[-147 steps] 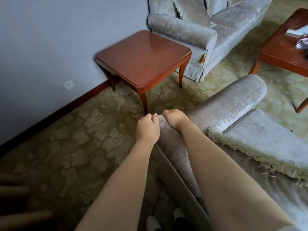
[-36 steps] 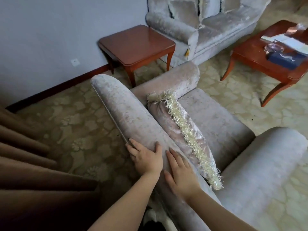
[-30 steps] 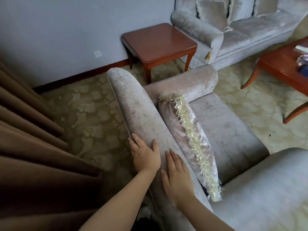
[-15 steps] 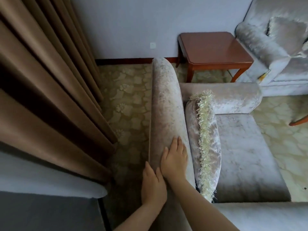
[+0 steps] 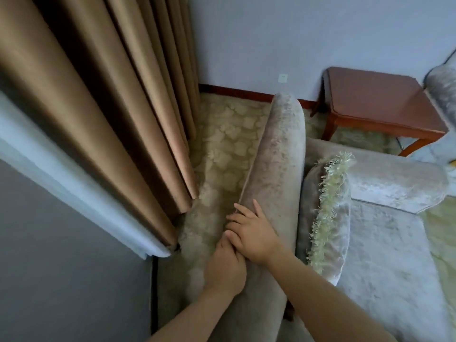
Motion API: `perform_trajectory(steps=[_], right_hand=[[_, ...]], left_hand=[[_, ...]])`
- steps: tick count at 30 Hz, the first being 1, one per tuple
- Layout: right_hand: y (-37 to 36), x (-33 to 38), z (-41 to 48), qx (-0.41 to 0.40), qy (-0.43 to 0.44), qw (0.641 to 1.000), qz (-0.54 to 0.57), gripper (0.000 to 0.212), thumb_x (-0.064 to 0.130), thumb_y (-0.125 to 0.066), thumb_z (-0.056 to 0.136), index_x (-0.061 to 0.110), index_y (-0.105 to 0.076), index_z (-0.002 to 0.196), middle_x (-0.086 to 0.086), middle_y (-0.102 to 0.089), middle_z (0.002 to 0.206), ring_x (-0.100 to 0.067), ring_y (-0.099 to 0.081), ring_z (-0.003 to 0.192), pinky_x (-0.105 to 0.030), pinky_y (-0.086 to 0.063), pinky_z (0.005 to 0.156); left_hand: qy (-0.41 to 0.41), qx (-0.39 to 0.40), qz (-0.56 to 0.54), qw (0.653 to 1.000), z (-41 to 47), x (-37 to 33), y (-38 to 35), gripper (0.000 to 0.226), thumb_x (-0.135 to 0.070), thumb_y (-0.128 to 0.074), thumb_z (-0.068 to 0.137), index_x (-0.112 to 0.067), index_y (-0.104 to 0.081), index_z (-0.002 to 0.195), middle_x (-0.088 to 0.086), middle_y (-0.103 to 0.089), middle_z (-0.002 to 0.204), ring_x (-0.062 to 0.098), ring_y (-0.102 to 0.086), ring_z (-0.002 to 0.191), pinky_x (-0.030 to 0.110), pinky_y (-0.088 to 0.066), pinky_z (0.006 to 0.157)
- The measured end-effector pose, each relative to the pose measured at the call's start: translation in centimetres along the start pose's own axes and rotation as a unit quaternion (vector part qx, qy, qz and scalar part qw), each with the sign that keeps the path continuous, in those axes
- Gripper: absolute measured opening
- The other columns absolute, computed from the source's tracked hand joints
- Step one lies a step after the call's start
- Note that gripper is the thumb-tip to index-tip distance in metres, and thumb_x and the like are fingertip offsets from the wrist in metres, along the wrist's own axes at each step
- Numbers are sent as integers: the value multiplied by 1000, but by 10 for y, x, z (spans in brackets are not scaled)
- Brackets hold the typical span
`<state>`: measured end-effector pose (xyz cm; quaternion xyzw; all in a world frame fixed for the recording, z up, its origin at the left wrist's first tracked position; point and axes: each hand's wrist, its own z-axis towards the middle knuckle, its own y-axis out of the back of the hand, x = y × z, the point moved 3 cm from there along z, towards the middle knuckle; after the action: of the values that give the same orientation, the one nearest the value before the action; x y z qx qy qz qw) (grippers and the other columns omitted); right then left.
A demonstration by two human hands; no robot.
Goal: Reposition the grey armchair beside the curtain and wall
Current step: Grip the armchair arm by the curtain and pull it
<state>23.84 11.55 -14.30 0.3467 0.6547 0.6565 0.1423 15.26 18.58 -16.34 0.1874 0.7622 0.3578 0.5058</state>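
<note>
1. Grey armchair (image 5: 276, 169) sits in the corner. Its backrest top runs roughly along the curtain (image 5: 111, 107), with a strip of carpet (image 5: 222, 149) between them, so they're apart. The far end of the backrest is near the wall (image 5: 296, 33). Can't tell if there's a gap at the skirting.
2. Right hand (image 5: 254, 235) lies flat, palm down, across the backrest top. Fingers (image 5: 240, 210) are straight and spread, with the tips at the rear piped edge. It grips nothing and only presses. My read: the top roll is too fat to wrap, so a flat palm is how I push and steer.
3. Left hand (image 5: 225, 267) rests on the rear face of the backrest, just below the right one, whose thumb overlaps it. Its fingers are hidden under there, so I can't tell if they hook the edge or lie flat. Likely purpose: one hand behind and one on top lets me push or pull without re-gripping.
4. Both hands are at the near end of the backrest. That should give the best leverage to swing the chair about its far corner.
5. Fringed cushion (image 5: 323, 213) stands on edge inside the seat, leaning on the backrest. It's clear of my hold.
6. Status guess: mostly placed. What remains looks like a small squaring nudge toward the curtain and wall.
7. Risks:
   - The curtain hem could get trapped behind the backrest.
   - The far arm is close to the side table (image 5: 375, 99).
   - The carpet will drag, so slow, short shoves.
</note>
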Motion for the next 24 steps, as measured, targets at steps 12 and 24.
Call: perform_trajectory(steps=[12, 24], right_hand=[[-20, 72, -46, 89, 227, 967, -68, 42, 42, -30, 98, 18, -63, 109, -3, -63, 117, -24, -50, 113, -38, -26, 102], [-35, 70, -34, 47, 201, 973, -105, 55, 38, -19, 101, 14, -68, 102, -5, -67, 108, -24, -55, 108, -37, -29, 98]], left_hand=[[293, -133, 115, 940, -112, 13, -8, 35, -28, -31, 94, -6, -50, 113, 10, -58, 117, 29, -54, 108, 36, -43, 86], [330, -289, 19, 899, -115, 20, -19, 44, -29, -26, 100, -5, -63, 97, 13, -62, 105, 31, -52, 98, 39, -37, 92]])
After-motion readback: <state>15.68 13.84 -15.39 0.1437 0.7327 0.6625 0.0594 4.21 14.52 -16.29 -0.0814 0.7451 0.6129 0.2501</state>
